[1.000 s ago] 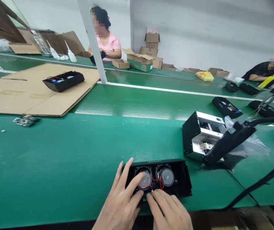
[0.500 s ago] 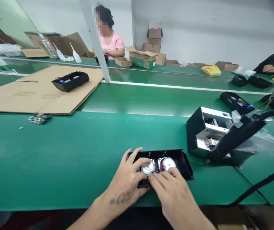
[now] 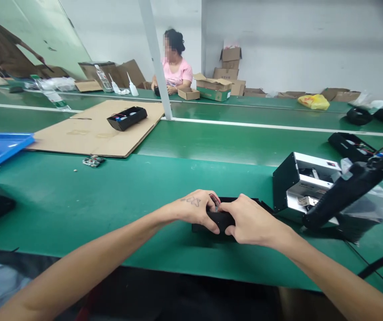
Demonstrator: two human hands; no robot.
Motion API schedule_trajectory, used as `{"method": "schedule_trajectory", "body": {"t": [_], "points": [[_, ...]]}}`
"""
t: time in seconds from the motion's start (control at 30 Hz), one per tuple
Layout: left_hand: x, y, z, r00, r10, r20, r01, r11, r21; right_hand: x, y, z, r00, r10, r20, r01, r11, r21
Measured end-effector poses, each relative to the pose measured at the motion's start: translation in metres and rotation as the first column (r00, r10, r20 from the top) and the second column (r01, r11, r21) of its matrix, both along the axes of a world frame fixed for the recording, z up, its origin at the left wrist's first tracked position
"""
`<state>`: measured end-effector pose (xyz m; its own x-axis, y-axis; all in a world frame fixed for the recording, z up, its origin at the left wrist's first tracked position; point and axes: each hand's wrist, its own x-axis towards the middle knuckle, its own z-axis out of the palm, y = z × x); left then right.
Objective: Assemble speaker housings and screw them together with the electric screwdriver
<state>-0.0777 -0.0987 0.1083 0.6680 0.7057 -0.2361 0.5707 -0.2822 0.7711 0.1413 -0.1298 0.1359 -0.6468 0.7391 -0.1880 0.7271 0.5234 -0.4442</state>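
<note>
A black speaker housing (image 3: pixel 223 220) rests on the green bench in front of me, its near wall facing me. My left hand (image 3: pixel 199 208) is closed over the left part of that wall, thumb outside and fingers reaching inside. On the right, my right hand (image 3: pixel 249 219) grips the same wall in a similar way, its thumb close to the left thumb. A bit of red wire (image 3: pixel 215 199) shows by my left fingers. The round drivers inside are mostly hidden behind my hands.
Right of the housing stand a black-and-silver machine (image 3: pixel 300 187) and a dark wrapped arm (image 3: pixel 347 194). Leftward lie a small circuit board cluster (image 3: pixel 93 161), a blue tray (image 3: pixel 7 145) and cardboard (image 3: pixel 87 129) bearing another housing (image 3: pixel 127 118). A co-worker (image 3: pixel 177 71) sits across the bench.
My hands have moved from the drivers inside to the housing's near wall, which now faces me more. The view has swung left, bringing in the blue tray and another person at far left.
</note>
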Motion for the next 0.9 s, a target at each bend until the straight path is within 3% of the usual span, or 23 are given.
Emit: {"method": "schedule_trajectory", "body": {"t": [0.23,0.43,0.9], "points": [[0.002,0.008,0.003,0.999,-0.041,-0.024,0.039,0.998,-0.058,0.003,0.004,-0.012,0.997,-0.029,-0.071,0.024,0.997,-0.071],[0.001,0.009,0.005,0.999,-0.043,-0.033,0.039,0.993,-0.109,0.005,0.008,-0.012,0.996,0.055,-0.07,-0.058,0.998,-0.037],[0.0,-0.004,-0.007,0.996,-0.06,0.073,0.056,0.997,0.059,-0.005,-0.003,-0.03,0.998,0.051,-0.02,-0.048,0.99,0.132]]}}
